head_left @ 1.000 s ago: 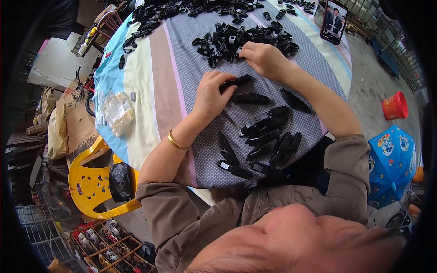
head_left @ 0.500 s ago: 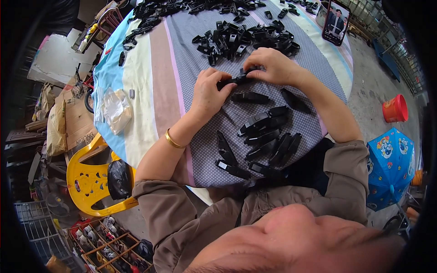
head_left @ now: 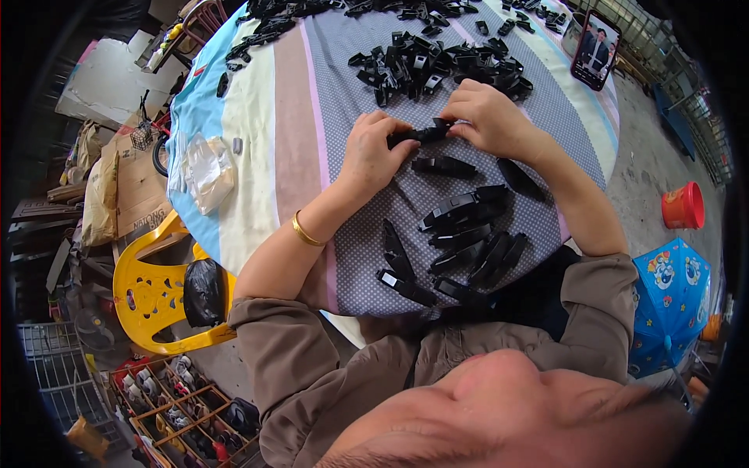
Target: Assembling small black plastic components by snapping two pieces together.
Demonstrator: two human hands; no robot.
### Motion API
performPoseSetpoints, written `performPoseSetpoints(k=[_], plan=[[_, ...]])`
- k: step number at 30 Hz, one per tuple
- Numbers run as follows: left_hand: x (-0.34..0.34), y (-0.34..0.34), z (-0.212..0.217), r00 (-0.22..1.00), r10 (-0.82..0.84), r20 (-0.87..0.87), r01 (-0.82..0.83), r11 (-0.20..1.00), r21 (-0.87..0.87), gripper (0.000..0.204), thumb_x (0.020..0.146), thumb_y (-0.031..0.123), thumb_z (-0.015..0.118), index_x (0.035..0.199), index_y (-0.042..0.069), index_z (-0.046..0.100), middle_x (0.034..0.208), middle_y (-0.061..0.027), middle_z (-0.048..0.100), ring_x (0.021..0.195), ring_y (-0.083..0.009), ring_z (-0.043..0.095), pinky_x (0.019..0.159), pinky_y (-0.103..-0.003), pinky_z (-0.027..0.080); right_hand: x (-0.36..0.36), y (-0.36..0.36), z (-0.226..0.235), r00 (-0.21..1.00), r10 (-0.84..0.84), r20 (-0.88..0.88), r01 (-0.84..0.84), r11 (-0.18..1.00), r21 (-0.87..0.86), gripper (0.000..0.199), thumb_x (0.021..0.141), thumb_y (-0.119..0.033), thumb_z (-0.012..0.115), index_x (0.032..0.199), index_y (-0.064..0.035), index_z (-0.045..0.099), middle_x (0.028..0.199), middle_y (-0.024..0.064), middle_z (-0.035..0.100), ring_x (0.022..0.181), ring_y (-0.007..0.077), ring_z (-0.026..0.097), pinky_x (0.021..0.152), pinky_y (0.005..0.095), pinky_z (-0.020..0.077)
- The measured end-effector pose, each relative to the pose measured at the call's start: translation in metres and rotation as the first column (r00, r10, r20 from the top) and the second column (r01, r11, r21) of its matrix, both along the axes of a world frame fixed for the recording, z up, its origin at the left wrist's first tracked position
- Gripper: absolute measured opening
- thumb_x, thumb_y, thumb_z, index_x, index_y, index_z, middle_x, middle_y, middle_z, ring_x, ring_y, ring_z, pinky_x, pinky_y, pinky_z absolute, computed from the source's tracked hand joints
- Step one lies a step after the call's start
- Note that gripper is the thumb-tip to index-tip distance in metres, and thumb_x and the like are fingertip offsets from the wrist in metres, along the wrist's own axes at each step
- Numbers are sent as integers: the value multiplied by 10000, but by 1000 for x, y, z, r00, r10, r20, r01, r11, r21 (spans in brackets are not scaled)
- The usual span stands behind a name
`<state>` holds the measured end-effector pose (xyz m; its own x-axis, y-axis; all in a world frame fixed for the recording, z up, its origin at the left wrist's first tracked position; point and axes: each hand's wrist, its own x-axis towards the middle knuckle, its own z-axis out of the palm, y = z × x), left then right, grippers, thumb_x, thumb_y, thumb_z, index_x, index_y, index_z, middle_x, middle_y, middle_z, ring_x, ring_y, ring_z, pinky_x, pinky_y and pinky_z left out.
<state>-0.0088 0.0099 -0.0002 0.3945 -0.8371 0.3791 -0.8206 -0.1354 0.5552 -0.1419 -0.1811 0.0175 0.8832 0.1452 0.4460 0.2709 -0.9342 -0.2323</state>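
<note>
Between my two hands is a slim black plastic part (head_left: 424,136), held just above the patterned cloth. My left hand (head_left: 370,154) pinches its left end with thumb and fingers, and a gold bangle (head_left: 305,232) circles that wrist. At the other end, my right hand (head_left: 490,118) grips with its fingertips; the fingers cover some of the part. A longer black plastic piece (head_left: 444,167) lies just below the hands, and a dark tapered one (head_left: 521,180) rests under my right forearm. Several similar long pieces (head_left: 460,209) lie grouped closer to me.
Small black parts (head_left: 398,66) are heaped beyond my hands, with more along the far edge. A phone (head_left: 595,49) stands at the far right. On the left lies a clear plastic bag (head_left: 209,173). Around the table are a yellow chair (head_left: 148,290), a red bucket (head_left: 683,206) and a blue umbrella (head_left: 663,296).
The whole view has shifted, so the table appears farther right. Both hands still hold the black part; my right fingers have moved slightly at its right end.
</note>
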Motion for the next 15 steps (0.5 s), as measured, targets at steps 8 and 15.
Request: performPoseSetpoints(k=[8,15], plan=[[3,-2,3,999,-6,-47,7,1000,15,191,687,148,746,824,27,693,803,-90,591,836,-272,545,767,-360,446,-2,2,3,998,-28,-53,21,991,-133,243,690,-78,708,910,-32,614,864,78,586,885,267,537,786,358,456],[2,-6,-4,990,-81,-114,80,997,-9,195,659,150,749,801,27,695,779,-90,587,817,-267,550,734,-362,455,3,15,6,999,32,-21,-34,994,-99,219,706,-93,696,897,-27,613,841,93,577,863,282,534,751,362,461]])
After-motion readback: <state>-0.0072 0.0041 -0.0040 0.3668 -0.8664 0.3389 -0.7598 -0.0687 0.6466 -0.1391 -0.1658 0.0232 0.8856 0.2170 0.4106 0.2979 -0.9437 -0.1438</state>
